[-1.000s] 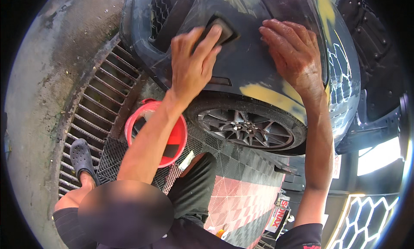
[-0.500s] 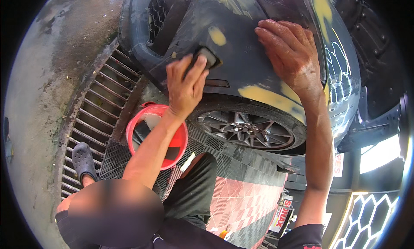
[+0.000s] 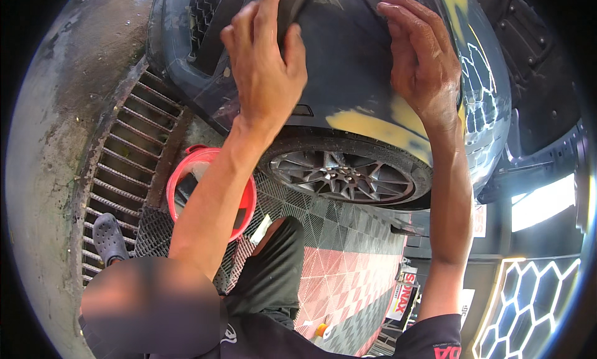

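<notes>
A dark grey car bumper with yellowish filler patches fills the upper middle. My left hand reaches over its left part, near the honeycomb grille. Between thumb and forefinger it grips a dark sanding block, mostly hidden behind the fingers and cut off by the upper edge. To the right, my right hand is cupped at the panel beside the headlight area, fingers bent and apart, with nothing in it. Whether its fingertips touch the surface, I cannot tell.
Below the bumper is a dark multi-spoke wheel. A red bucket stands below my left forearm, beside a metal drain grate. Red and grey floor tiles spread beneath. At the right the bonnet stands raised.
My left hand has moved farther up the bumper with the block, covering more of it. My right hand has shifted slightly farther away, its fingers more bent. The whole view has shifted a little.
</notes>
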The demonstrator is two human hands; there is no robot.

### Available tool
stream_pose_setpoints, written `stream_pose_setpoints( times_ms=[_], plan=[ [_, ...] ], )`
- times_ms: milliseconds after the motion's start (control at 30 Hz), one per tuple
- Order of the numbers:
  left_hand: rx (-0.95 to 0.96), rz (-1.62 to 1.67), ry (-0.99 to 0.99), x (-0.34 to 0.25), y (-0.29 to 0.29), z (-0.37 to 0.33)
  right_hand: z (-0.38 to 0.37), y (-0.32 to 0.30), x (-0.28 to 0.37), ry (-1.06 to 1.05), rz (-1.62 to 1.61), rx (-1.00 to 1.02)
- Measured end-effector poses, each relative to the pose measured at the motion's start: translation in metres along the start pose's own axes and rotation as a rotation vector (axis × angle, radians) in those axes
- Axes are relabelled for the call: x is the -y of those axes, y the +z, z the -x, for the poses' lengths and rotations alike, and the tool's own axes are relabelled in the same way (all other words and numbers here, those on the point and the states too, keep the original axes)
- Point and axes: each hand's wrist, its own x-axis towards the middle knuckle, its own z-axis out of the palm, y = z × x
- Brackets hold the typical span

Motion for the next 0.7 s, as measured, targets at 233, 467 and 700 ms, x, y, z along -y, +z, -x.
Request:
stream_pose_setpoints(
  times_ms=[233, 467, 700],
  plan=[
    [0.132, 0.094, 0.142, -0.011, -0.005, 0.029, -0.002, -0.004, 0.003, 0.079, -0.096, -0.01],
    [0.218, 0.074, 0.172, 0.013, -0.024, 0.069, -0.004, 0.003, -0.002, 0.033, -0.071, -0.002],
    [-0.008, 0.07, 0.158, 0.026, -0.001, -0.013, 0.004, -0.006, -0.003, 0.055, -0.094, 0.035]
  ],
)
